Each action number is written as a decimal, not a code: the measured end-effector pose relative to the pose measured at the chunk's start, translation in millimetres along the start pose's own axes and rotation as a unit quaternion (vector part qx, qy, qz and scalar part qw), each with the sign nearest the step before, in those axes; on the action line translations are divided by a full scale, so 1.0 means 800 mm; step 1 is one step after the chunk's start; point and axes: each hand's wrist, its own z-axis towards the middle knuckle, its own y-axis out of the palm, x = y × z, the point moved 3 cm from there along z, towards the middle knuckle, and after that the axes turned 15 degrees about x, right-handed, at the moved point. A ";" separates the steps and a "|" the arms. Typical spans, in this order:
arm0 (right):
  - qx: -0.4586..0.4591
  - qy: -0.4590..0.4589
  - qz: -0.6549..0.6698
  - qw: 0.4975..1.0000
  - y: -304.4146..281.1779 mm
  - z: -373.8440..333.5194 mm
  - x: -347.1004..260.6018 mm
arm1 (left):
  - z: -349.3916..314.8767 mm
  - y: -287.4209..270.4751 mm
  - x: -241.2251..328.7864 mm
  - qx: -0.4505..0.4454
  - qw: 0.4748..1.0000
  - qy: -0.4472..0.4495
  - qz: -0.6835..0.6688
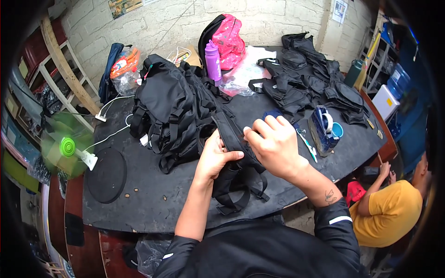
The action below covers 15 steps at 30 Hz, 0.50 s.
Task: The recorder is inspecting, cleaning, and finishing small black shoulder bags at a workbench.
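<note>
A padded black strap (228, 131) stands up in my left hand (212, 160), whose thumb presses against its near side. It belongs to a black bag (227, 178) with webbing straps and buckles, which hangs down over the table's near part. Just right of the strap, my right hand (276, 147) is closed with its fingers curled in a pinch. What those fingertips hold, if anything, is hidden. Behind my left hand a pile of black backpacks (171, 102) lies on the table, close to the strap.
The black table (143, 208) also bears a round black disc (105, 175), a purple bottle (213, 62), a pink backpack (229, 44), more black bags (306, 78), a tape dispenser (322, 129) and a toothbrush (307, 146). A fan (67, 146) blurs at left; a person in yellow (391, 213) works at right.
</note>
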 end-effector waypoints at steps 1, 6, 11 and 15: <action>0.000 0.000 0.000 1.000 0.002 0.000 -0.001 | -0.001 0.003 0.001 0.003 1.000 0.000 -0.010; -0.023 -0.036 -0.004 0.999 -0.002 -0.001 -0.007 | 0.004 -0.006 -0.006 0.014 0.999 0.011 -0.027; 0.008 0.038 0.024 0.999 -0.018 -0.011 0.006 | 0.011 -0.016 0.002 0.035 0.998 0.015 -0.055; 0.025 0.054 0.009 0.998 -0.016 -0.015 0.011 | 0.013 -0.015 0.001 0.030 0.998 0.012 -0.059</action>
